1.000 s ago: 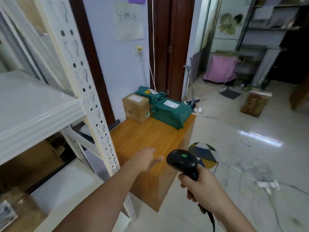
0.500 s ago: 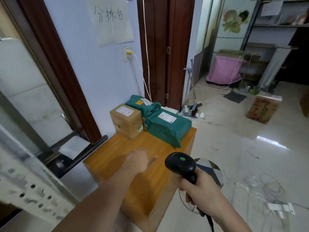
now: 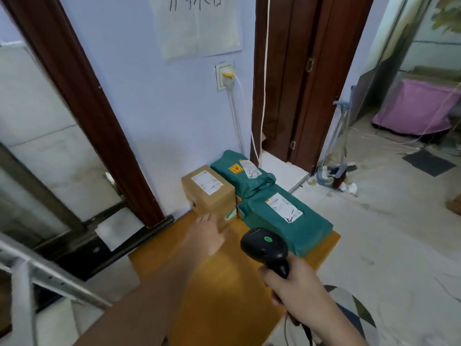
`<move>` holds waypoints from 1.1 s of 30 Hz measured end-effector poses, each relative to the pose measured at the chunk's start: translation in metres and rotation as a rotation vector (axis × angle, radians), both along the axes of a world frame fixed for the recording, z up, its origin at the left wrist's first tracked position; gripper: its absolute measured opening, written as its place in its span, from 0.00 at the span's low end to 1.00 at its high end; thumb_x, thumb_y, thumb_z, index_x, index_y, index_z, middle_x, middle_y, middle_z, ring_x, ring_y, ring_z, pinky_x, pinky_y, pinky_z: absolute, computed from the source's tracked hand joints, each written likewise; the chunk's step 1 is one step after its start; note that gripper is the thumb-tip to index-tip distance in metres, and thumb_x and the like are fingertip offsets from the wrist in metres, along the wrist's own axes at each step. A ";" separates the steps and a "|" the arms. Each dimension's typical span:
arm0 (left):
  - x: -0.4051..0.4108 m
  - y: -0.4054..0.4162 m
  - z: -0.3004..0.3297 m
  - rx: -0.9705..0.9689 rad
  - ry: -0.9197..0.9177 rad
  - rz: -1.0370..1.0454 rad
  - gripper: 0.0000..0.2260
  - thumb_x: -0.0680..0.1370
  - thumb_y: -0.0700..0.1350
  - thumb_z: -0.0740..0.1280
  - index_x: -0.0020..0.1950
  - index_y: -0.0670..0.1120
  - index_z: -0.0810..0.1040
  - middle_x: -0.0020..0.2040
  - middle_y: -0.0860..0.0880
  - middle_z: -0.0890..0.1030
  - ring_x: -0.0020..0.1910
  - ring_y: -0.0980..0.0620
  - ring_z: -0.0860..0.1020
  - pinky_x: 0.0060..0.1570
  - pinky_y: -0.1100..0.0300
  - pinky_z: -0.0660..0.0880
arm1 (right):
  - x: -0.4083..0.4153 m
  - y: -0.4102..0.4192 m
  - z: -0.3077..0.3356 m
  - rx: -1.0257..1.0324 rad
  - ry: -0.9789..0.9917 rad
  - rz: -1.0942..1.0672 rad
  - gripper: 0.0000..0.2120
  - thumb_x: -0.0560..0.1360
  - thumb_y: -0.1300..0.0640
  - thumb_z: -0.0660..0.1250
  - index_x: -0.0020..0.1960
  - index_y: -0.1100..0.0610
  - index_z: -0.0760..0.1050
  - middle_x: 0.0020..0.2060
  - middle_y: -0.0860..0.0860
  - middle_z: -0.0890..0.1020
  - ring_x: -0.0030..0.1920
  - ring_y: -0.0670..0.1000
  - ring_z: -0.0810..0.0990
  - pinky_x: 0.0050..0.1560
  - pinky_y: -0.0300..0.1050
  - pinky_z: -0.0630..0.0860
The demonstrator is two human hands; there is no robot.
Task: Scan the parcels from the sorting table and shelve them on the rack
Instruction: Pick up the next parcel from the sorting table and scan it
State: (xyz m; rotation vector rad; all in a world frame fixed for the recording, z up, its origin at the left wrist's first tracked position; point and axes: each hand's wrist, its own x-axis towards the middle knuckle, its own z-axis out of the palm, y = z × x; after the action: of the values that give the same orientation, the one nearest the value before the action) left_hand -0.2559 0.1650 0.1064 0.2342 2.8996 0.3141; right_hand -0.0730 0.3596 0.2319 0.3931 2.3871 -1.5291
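Note:
A wooden sorting table point(image 3: 199, 295) stands against the blue wall. At its far end sit a brown cardboard box point(image 3: 208, 194) with a white label, a long green bagged parcel point(image 3: 287, 218) beside it, and a second green parcel point(image 3: 245, 174) behind. My left hand point(image 3: 208, 234) is stretched out with straight fingers, just in front of the cardboard box's near face. My right hand point(image 3: 294, 285) grips the handle of a black barcode scanner point(image 3: 265, 245), whose head with a green light hangs over the table in front of the long green parcel.
A white metal rack frame point(image 3: 37, 275) crosses the lower left corner. Brown door frames point(image 3: 82, 101) flank the wall; a socket with a cable point(image 3: 228, 76) is above the parcels. A patterned stool point(image 3: 349, 305) stands right of the table, loose cables on the floor.
The view has closed in on the table and the rack has slid out to the left. My left hand has reached forward to the cardboard box. The scanner has come nearer the green parcel.

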 end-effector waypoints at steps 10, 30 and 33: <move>-0.101 0.019 -0.032 0.603 -0.072 0.732 0.43 0.78 0.71 0.64 0.82 0.43 0.61 0.77 0.43 0.71 0.73 0.40 0.74 0.68 0.45 0.75 | -0.142 0.043 -0.011 0.090 -0.031 0.282 0.07 0.72 0.47 0.70 0.43 0.49 0.75 0.37 0.54 0.84 0.32 0.50 0.82 0.41 0.50 0.81; -0.133 0.034 -0.084 1.113 -0.223 1.133 0.48 0.73 0.72 0.70 0.81 0.44 0.59 0.73 0.42 0.76 0.68 0.39 0.77 0.70 0.38 0.74 | -0.217 0.058 -0.048 0.026 -0.144 0.362 0.07 0.76 0.51 0.69 0.45 0.54 0.75 0.33 0.57 0.84 0.27 0.47 0.80 0.39 0.47 0.79; -0.126 0.038 -0.083 1.126 -0.195 1.126 0.43 0.78 0.66 0.70 0.83 0.44 0.56 0.73 0.42 0.75 0.68 0.41 0.77 0.69 0.44 0.75 | -0.221 0.052 -0.050 -0.004 -0.137 0.324 0.07 0.76 0.53 0.69 0.45 0.55 0.75 0.36 0.57 0.84 0.27 0.47 0.80 0.35 0.45 0.77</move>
State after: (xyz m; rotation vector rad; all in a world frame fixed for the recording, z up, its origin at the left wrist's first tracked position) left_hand -0.3814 0.2033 0.0230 -1.1966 1.9947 1.9072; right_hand -0.2941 0.4118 0.1815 0.0981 2.2120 -1.3167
